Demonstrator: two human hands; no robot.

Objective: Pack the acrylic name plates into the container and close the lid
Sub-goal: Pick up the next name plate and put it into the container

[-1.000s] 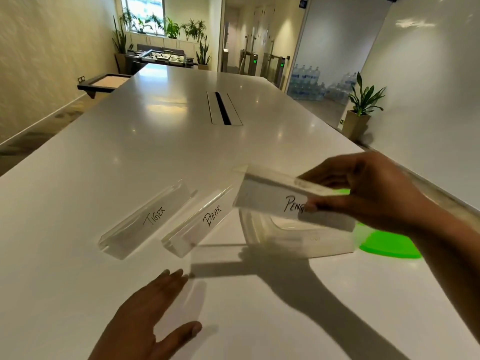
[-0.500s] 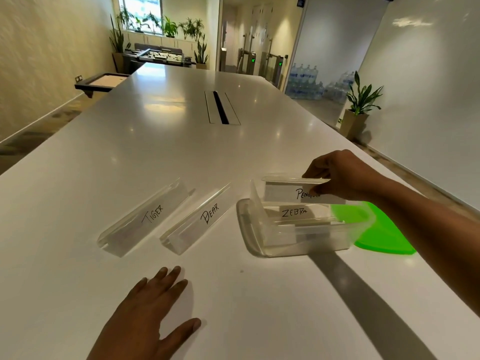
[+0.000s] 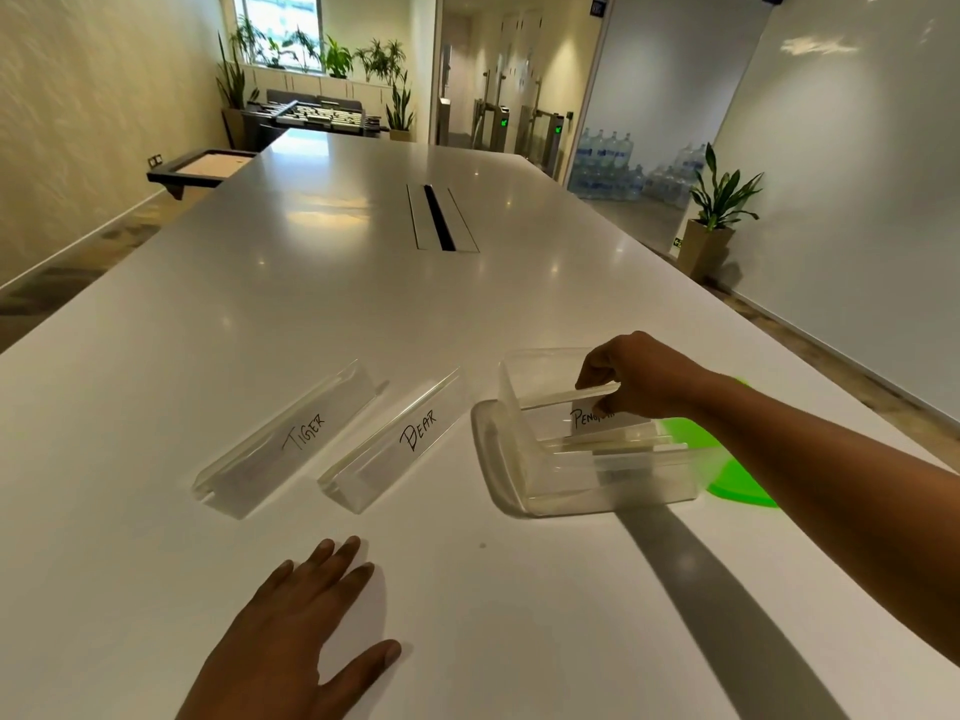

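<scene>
1. The left hand (image 3: 291,631) is laid flat on the white surface (image 3: 156,407), fingers straight, nothing held.
2. The clear acrylic "TIGER" name plate (image 3: 291,439) and "BEAR" name plate (image 3: 395,439) lie unpacked.
3. The "PENGUIN" name plate (image 3: 597,405) is pinched by fingers of the right hand (image 3: 644,376) inside the transparent plastic container (image 3: 571,485); if released tilted, later plates could be blocked.

TIGER plate (image 3: 291,439) on the table (image 3: 311,283) at the left, BEAR plate (image 3: 400,439) just right of it, container (image 3: 597,485) right of both, PENGUIN plate (image 3: 592,415) inside the container, right hand (image 3: 644,376) on that plate, lid (image 3: 732,485) just right of the container, left hand (image 3: 291,631) flat on the table in front
</scene>
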